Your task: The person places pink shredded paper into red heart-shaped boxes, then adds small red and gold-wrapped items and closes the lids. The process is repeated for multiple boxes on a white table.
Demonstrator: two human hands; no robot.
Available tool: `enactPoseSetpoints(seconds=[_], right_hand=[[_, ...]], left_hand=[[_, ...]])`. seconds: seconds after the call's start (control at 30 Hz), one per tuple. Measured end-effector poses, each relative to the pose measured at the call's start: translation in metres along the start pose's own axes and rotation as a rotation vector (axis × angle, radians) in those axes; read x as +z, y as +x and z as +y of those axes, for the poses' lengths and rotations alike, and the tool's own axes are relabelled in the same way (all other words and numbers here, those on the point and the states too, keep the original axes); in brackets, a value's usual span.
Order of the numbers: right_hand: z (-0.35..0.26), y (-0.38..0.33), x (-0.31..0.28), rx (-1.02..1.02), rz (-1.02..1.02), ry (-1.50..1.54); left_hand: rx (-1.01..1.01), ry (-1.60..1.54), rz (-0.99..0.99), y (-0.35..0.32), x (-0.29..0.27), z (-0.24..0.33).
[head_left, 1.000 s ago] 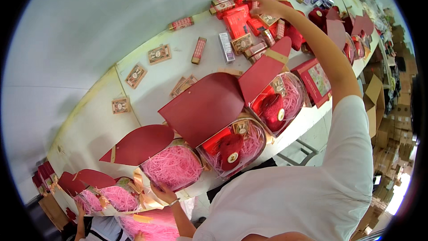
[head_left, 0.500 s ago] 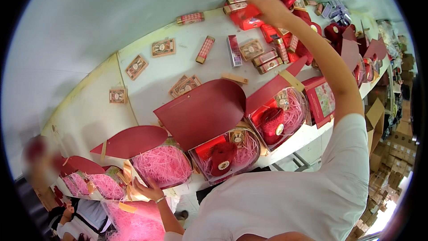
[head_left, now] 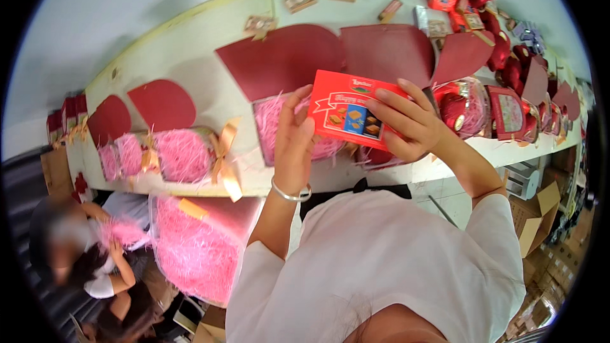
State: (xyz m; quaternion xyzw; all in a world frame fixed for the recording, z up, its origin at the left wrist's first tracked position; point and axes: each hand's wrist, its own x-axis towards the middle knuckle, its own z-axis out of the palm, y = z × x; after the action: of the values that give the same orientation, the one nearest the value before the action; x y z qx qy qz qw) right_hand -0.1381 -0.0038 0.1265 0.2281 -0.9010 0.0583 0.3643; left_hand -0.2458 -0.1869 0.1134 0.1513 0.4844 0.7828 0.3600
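Observation:
A flat red biscuit box [head_left: 337, 107] with pictures of wafers on its front is held up between both my hands. My left hand [head_left: 293, 140] grips its left edge, thumb along the side. My right hand [head_left: 410, 117] holds the right side, its fingers lying over the front. Behind and below it is an open gift box with pink shredded paper [head_left: 267, 128] inside and its dark red lid [head_left: 286, 57] raised. Another raised lid [head_left: 387, 51] stands to its right; my right hand hides most of that box. Farther right is a filled gift box [head_left: 473, 108].
More open gift boxes with pink shreds [head_left: 181, 152] and a gold ribbon [head_left: 225, 159] line the left table edge. Small patterned boxes [head_left: 300, 0] and red packets [head_left: 443, 1] lie at the back. A tub [head_left: 197, 251] of shreds and a seated person [head_left: 121, 279] are lower left.
My right hand has come back from the packets at the far side with the red biscuit box. My left hand has left the gift boxes on the left and holds it too. The view has shifted.

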Motion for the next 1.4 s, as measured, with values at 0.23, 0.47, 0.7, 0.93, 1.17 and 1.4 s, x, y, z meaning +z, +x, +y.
enactPoseSetpoints(seconds=[0.23,0.47,0.7,0.93,1.17,1.4], right_hand=[[-0.084,-0.012,0.087,1.198,0.148,1.295],[-0.069,-0.017,0.195,1.357,-0.016,1.287],[-0.085,-0.050,0.262,1.496,0.206,1.400],[-0.087,-0.055,0.269,1.350,-0.132,0.773],[-0.090,-0.041,0.256,1.436,-0.230,0.622],[-0.046,-0.013,0.102,1.022,0.052,0.646]], left_hand=[[0.000,0.018,0.149,-0.050,-0.111,-0.019],[0.209,0.889,0.228,-0.002,-0.178,-0.031],[-0.052,0.684,0.159,0.031,-0.204,-0.080],[0.125,0.768,0.119,0.030,-0.202,-0.107],[0.130,1.025,0.191,0.032,-0.188,-0.114],[0.060,0.866,0.215,0.033,-0.175,-0.111]])
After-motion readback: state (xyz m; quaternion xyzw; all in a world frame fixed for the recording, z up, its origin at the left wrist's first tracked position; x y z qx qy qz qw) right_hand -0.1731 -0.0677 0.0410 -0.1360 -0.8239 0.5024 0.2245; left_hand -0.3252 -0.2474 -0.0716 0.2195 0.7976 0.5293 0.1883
